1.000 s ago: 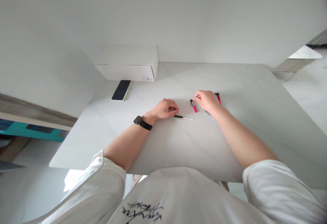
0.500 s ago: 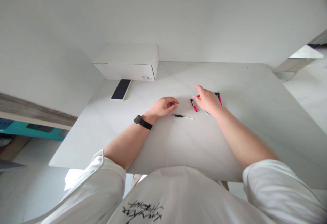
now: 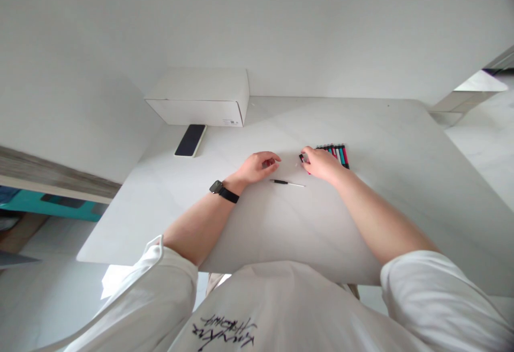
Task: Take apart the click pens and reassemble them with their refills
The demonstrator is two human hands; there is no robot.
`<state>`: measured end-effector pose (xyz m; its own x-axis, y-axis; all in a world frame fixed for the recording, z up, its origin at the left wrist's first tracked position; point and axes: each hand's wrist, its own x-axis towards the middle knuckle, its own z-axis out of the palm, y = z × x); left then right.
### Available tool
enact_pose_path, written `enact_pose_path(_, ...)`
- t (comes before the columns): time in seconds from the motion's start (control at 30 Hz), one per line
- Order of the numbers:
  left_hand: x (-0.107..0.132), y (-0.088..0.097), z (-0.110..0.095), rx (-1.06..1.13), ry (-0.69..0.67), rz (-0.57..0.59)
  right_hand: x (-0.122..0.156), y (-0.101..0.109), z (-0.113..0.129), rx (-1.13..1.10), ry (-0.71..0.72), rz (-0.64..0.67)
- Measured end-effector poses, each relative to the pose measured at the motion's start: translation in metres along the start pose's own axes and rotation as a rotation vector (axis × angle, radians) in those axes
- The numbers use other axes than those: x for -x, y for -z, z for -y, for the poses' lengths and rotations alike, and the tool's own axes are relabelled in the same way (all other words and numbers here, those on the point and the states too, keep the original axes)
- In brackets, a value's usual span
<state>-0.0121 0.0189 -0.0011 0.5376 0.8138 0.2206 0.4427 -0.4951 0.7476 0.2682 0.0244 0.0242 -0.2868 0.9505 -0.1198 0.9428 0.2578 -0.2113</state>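
Right hand (image 3: 321, 162) just right of centre, palm down on the white table (image 3: 401, 181), thumb and forefinger pinched on the black end of a red pen (image 3: 302, 158), most of it hidden under the hand. Row of pens (image 3: 336, 154) side by side just right of that hand. Left hand (image 3: 257, 166) at centre, near the red pen but apart, fingers loosely curled; impossible to tell whether gripping anything. Thin refill (image 3: 287, 183) flat on the table just below both hands, touching neither. Watch (image 3: 219, 188) on the left wrist. Phone (image 3: 190, 140) and box (image 3: 201, 97) in the upper left, well apart from the hands.
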Motion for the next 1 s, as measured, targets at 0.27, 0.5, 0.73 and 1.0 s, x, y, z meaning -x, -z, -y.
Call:
enact_pose_path(0.27,-0.004,0.001,-0.006,-0.109,-0.218,0.151,0.003,-0.001,0.001,0.049,0.052,-0.115)
enact_pose_path(0.5,-0.002,-0.002,-0.002,-0.098,-0.121,0.063,-0.002,-0.007,-0.001,0.024,0.031,-0.133)
enact_pose_path(0.73,-0.001,-0.004,0.002,-0.08,-0.077,-0.134,0.009,0.002,0.023,-0.199,0.292,-0.298)
enact_pose_path(1.0,-0.003,-0.002,-0.009,-0.147,-0.122,-0.086,0.02,-0.003,0.055,-0.401,0.294,-0.229)
